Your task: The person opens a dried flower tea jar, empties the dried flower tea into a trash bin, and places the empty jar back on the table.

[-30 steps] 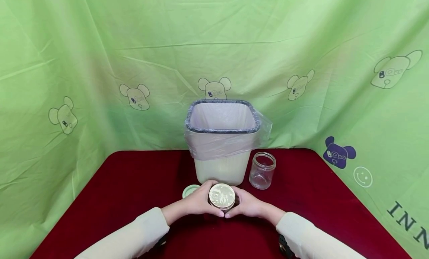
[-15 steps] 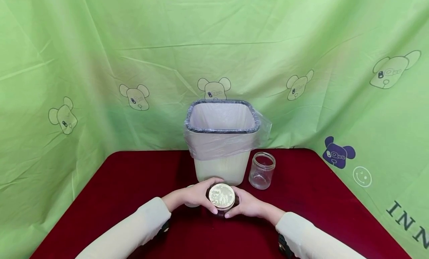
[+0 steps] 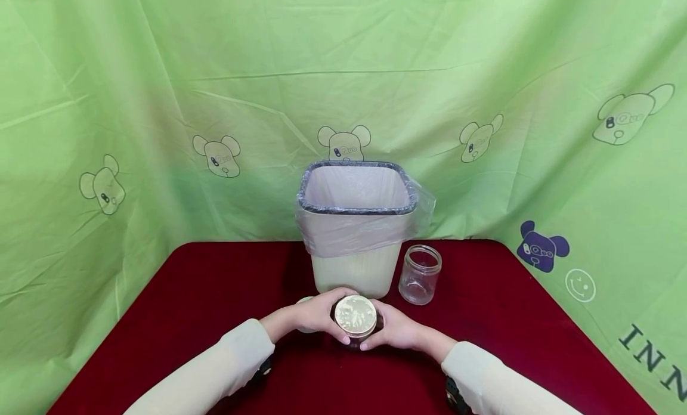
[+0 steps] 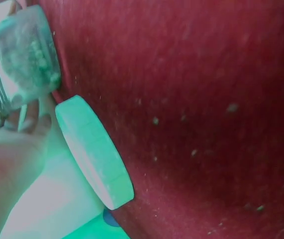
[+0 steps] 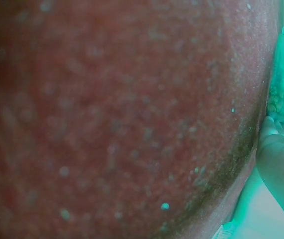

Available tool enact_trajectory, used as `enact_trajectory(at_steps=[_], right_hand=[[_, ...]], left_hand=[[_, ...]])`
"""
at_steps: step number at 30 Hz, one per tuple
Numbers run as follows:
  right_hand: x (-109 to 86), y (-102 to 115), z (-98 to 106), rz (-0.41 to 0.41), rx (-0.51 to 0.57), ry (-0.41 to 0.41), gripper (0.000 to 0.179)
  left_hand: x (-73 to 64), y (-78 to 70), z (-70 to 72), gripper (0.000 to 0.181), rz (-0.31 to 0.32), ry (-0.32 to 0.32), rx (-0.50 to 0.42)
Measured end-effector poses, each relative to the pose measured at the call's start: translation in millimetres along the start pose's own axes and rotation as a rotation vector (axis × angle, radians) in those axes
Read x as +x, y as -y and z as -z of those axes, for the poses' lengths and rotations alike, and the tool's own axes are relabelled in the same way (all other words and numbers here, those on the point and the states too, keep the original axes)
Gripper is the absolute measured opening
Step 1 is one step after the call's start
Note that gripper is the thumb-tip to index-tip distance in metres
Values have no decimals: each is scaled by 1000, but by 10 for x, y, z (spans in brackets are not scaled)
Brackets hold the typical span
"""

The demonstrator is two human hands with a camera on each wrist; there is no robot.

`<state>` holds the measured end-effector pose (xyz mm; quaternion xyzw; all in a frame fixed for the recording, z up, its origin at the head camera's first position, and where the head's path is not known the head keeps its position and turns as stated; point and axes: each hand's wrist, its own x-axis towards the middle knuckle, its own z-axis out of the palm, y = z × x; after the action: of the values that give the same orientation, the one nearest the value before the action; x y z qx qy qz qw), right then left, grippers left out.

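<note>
Between my two hands stands a glass jar (image 3: 355, 315) with a shiny, pale gold round top. My left hand (image 3: 315, 312) curves round its left side, thumb at the front. On the opposite side my right hand (image 3: 398, 328) grips it the same way. The left wrist view shows the jar's clear wall (image 4: 30, 55) with lumpy contents inside; what they are I cannot tell. A pale green round lid (image 4: 94, 152) lies on the red cloth by my left hand, which partly covers it in the head view. At the right wrist view's edge, my fingers touch the jar.
Behind the hands stands a cream bin (image 3: 351, 272) lined with a thin plastic bag. To its right is an open clear glass jar (image 3: 420, 275). A red cloth (image 3: 225, 284) covers the table, and a green printed curtain (image 3: 268, 105) hangs behind and at the sides.
My left hand has turned round the jar, its thumb moving left away from the right thumb. It now covers more of the lid. My right hand and the jar keep their place.
</note>
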<state>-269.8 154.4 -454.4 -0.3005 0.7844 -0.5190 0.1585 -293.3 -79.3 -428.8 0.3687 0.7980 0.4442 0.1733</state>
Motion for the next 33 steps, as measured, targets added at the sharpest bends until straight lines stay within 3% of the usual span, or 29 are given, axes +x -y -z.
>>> enact_trajectory(at_steps=[6,15,25,33], right_hand=[[-6,12,13,-4,33,7,75],[-1,-3,10,-7,16,4,74],[-14,15,2,-17,11,6,74],[-14,28,5,-36,-7,-2,76]], left_hand=[[-45,-4,-108,79,-23,-129,65],[-114,-74,-272,82,55,-269,134],[-147,-62,-281,90,61,-276,163],[-145,-53,-189,100,51,-243,165]])
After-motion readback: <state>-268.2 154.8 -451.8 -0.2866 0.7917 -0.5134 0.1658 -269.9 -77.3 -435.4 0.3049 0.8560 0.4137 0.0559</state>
